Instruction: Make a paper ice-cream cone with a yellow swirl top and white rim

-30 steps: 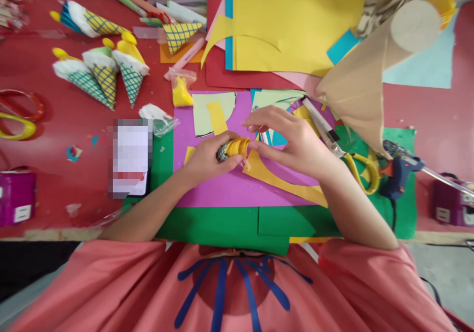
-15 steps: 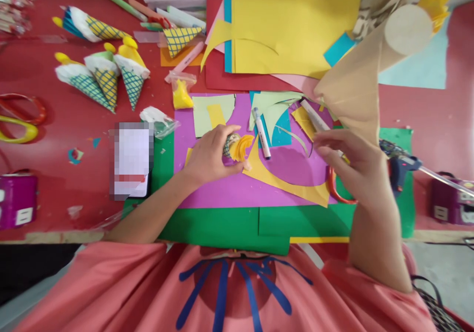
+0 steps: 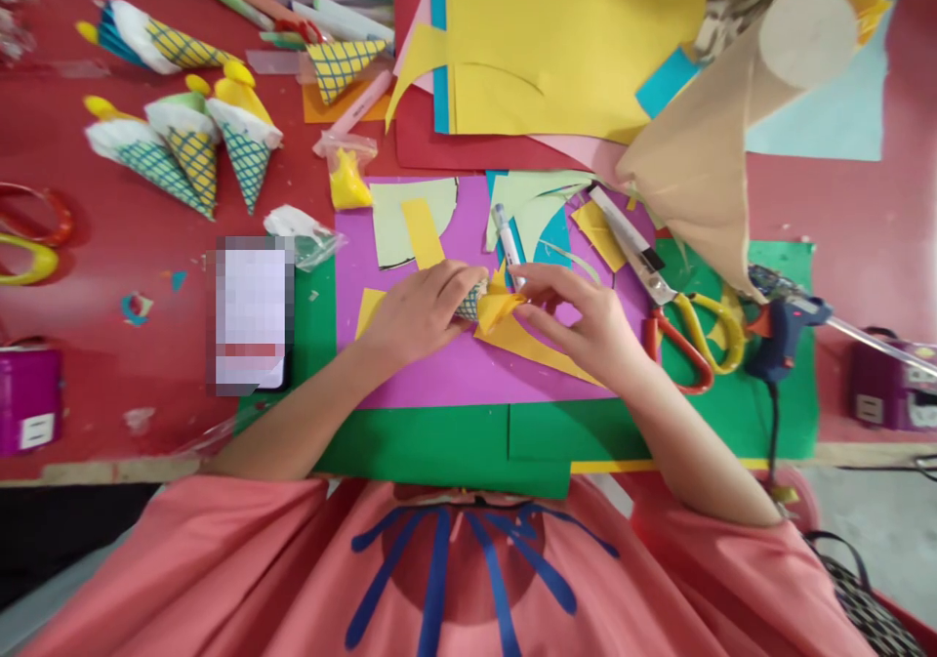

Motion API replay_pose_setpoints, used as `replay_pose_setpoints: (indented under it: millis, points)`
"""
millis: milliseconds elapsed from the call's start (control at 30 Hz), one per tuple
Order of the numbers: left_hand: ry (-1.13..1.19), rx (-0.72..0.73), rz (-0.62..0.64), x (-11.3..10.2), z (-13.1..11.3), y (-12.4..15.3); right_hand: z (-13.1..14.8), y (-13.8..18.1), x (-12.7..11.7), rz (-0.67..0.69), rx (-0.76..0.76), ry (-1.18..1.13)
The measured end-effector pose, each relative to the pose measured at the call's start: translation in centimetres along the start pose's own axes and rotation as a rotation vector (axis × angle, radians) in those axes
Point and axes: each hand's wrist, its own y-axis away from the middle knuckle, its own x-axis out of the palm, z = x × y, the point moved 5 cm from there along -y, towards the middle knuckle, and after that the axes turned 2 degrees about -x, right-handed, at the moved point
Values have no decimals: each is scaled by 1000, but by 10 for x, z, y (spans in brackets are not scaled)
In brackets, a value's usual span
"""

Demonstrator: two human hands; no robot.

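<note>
My left hand is closed around a small paper cone with a blue grid pattern, held over the purple sheet. Out of the cone's mouth sticks a crumpled yellow paper piece. My right hand meets it from the right, fingers pinching that yellow paper. A curved yellow offcut lies under my right hand. A white marker lies just beyond the fingers.
Scissors with red and yellow handles and a blue glue gun lie at the right on green paper. Finished paper cones stand at the far left. A phone lies left of the purple sheet. Stacked coloured sheets fill the back.
My right hand went right to the scissors area and has come back to the cone, now pinching the yellow paper. The scissors lie shifted, red handle showing. My left hand kept the cone.
</note>
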Motion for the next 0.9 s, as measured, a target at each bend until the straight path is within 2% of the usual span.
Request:
replay_pose_setpoints:
  millis: [100, 267, 467, 667, 800, 900]
  points:
    - [9, -65, 60, 0, 2, -1, 2, -7, 4, -40, -81, 14]
    - [56, -137, 55, 0, 9, -2, 3, -3, -5, -82, -76, 16]
    - [153, 29, -40, 2, 6, 1, 2, 3, -8, -113, -76, -21]
    - [13, 244, -70, 2, -4, 5, 1, -3, -5, -71, -99, -16]
    - [55, 228, -21, 2, -3, 4, 5, -5, -6, -51, -106, -36]
    - [172, 186, -48, -2, -1, 3, 0, -1, -14, -97, -20, -141]
